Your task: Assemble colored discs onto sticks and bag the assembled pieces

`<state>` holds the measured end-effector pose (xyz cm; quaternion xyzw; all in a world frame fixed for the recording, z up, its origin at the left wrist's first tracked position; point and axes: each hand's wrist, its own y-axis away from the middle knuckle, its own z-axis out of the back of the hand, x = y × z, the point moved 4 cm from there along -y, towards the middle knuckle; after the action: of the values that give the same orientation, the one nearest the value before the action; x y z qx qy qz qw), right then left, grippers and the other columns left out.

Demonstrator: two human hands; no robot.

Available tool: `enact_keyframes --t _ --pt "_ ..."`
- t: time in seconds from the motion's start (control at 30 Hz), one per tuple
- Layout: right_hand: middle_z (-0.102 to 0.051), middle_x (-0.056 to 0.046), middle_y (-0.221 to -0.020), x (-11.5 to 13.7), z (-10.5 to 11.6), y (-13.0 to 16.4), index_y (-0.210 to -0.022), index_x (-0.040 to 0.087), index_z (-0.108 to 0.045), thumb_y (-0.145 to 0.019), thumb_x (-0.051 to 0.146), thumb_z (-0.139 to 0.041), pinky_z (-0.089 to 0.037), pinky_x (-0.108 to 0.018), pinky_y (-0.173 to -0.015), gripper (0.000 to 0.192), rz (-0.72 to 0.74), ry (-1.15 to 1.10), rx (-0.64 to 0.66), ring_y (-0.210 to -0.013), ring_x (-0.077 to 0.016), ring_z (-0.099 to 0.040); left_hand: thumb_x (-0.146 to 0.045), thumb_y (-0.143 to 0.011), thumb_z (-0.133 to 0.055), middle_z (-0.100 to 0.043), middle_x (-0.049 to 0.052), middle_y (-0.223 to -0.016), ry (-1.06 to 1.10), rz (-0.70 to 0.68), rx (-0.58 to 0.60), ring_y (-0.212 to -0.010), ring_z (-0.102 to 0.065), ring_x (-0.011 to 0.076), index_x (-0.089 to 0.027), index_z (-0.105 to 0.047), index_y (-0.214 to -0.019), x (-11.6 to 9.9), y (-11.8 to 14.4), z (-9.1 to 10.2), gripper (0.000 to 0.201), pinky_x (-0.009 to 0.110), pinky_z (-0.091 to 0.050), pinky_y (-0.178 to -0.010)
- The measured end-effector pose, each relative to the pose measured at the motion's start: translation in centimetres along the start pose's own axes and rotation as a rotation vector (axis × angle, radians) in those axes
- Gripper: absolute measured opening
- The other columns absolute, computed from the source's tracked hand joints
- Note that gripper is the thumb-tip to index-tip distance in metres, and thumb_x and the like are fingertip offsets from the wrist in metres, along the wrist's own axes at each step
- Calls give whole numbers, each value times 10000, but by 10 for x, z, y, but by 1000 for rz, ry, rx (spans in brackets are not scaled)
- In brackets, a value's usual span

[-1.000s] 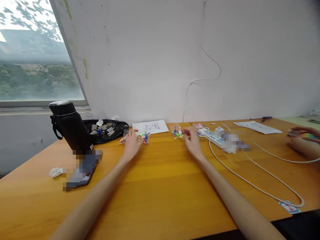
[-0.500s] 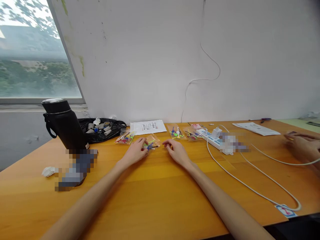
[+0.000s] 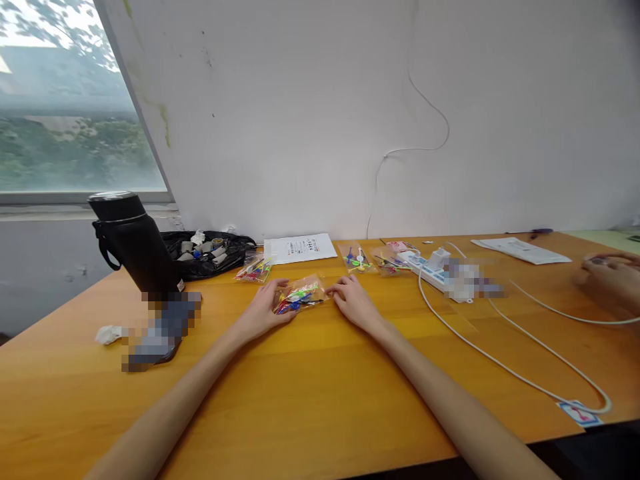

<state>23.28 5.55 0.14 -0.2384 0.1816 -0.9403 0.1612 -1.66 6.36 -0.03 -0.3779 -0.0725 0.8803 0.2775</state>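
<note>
A clear plastic bag [image 3: 301, 295] of small coloured plastic pieces, red, green, blue and black, lies on the table between my hands. Around its left edge is my left hand [image 3: 261, 312], thumb and fingers apart and touching the bag. My right hand [image 3: 356, 303] rests on the table with loosely bent fingers, the tips at the bag's right corner. Behind them lie more bags of similar pieces: one bag [image 3: 254, 267] at the left, another bag [image 3: 358, 259] in the middle, and a third bag [image 3: 389, 261] beside the power strip.
A black thermos [image 3: 135, 247] stands at the left, before a black plastic bag [image 3: 213, 257]. A white packet [image 3: 300, 248] lies near the wall. On the right are a power strip [image 3: 435, 272], a looping white cable [image 3: 500, 363], another packet [image 3: 523, 250] and another person's hand [image 3: 613, 280].
My left hand has drawn back from over the bag to its left edge, so more coloured pieces show. My right hand stays near the right corner. The view has shifted slightly.
</note>
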Motion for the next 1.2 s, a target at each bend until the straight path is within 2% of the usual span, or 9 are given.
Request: enact_keyframes --t 0.2,0.4,0.47,0.57,0.63,0.7,0.8,0.97,1.2 --pt "-721 -101 -1067 -5 -1 -4 -1073 191 -787 -935 112 -539 -487 -385 -939 294 8 -180 -10 -1012 -243 -620 -316 -774 -739 -533 107 -1408 80 -82 -22 -1344 -507 291 -237 -492 -1370 -2 -1 3 649 449 -410 -1135" --pt "-748 -96 -1180 -2 -8 -3 -1160 196 -750 -924 268 -626 -515 -382 -993 276 35 -506 96 -1075 -243 -693 -283 -653 -843 -284 134 -1585 143 -37 -124 -1528 -227 359 -270 -472 -1437 3 -2 11 868 554 -257 -1230" --pt "-753 -99 -1165 0 -12 -2 -1195 180 -726 -886 270 -665 -537 -374 -969 327 -5 -607 134 -1031 -233 -708 -291 -658 -854 -329 150 -1566 314 32 -111 -1507 -293 360 -281 -426 -1469 7 -3 11 917 553 -321 -1199" --pt "-757 -93 -1117 2 -15 -2 -1262 166 -685 -839 267 -708 -557 -355 -920 436 -53 -708 155 -964 -211 -713 -289 -686 -852 -525 169 -1413 642 123 -34 -1371 -513 319 -275 -288 -1533 10 -3 6 1017 506 -431 -1128" --pt "-761 -75 -1067 4 -16 -2 -1342 175 -645 -833 276 -715 -558 -348 -887 524 -64 -703 170 -908 -197 -707 -284 -705 -845 -603 159 -1333 741 137 26 -1271 -605 291 -261 -276 -1533 8 -3 3 1005 487 -456 -1106" --pt "-766 -56 -995 5 -16 -2 -1348 179 -652 -824 304 -729 -555 -350 -844 544 -62 -646 192 -838 -194 -690 -293 -739 -821 -606 149 -1355 746 112 66 -1210 -646 272 -266 -340 -1506 4 -2 2 906 468 -477 -1087" --pt "-776 -56 -927 5 -16 -2 -1216 177 -744 -802 368 -758 -554 -372 -813 457 -51 -600 200 -821 -228 -681 -314 -770 -797 -570 127 -1417 709 73 76 -1151 -676 256 -283 -435 -1454 -2 -2 3 775 431 -521 -1036" --pt "-794 -76 -1000 3 -15 -1 -1056 201 -807 -818 437 -746 -557 -397 -862 341 -27 -669 183 -929 -281 -706 -333 -797 -792 -533 120 -1448 748 74 76 -1084 -699 233 -298 -450 -1442 -5 0 4 730 403 -550 -981" --pt "-779 -75 -1088 12 -12 2 -1145 189 -774 -806 427 -757 -545 -375 -885 415 -72 -767 263 -951 -253 -717 -341 -794 -809 -566 111 -1366 822 103 87 -1080 -699 233 -295 -482 -1423 -4 1 0 711 386 -563 -961"
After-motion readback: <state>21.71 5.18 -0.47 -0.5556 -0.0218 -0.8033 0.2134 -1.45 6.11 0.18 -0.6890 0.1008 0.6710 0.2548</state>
